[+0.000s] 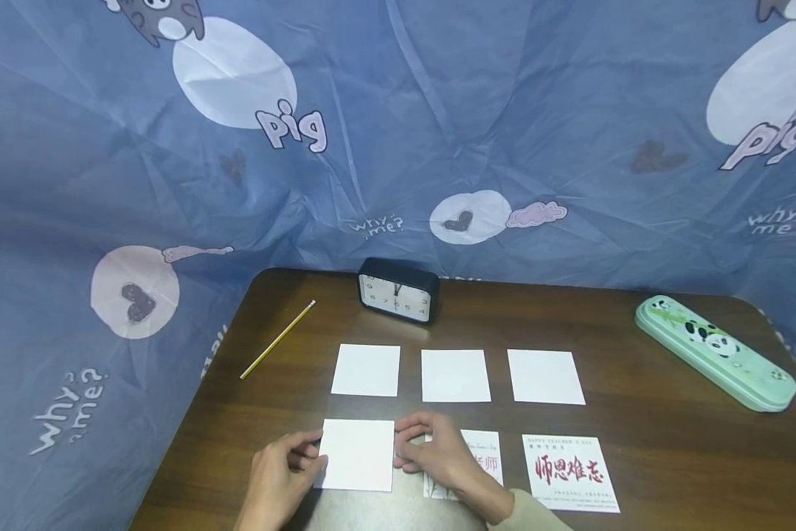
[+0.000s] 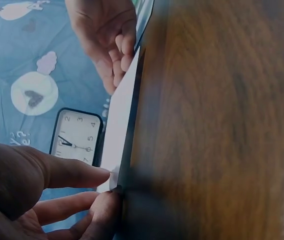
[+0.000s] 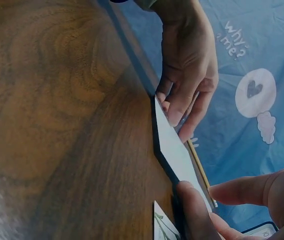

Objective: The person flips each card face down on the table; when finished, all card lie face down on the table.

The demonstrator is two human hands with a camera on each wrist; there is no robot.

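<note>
A blank white square card (image 1: 358, 455) lies between both hands near the front of the table, just above the surface in the wrist views. My left hand (image 1: 271, 479) pinches its left edge between thumb and fingers; in the left wrist view the thumb (image 2: 82, 174) presses on its face. On the opposite edge, my right hand (image 1: 447, 457) grips with thumb and fingertips, as the right wrist view shows at the card's near end (image 3: 194, 192). Under the right hand lies a printed card (image 1: 492, 461), partly hidden. Beside it, another card (image 1: 570, 472) bears large red characters.
Three blank white cards (image 1: 366, 370) form a row behind the hands. A black desk clock (image 1: 398, 290) stands at the back. A yellow pencil (image 1: 278, 339) lies at the left, and a green panda pencil case (image 1: 713, 352) at the right. Patterned blue cloth (image 1: 384, 177) hangs behind the table.
</note>
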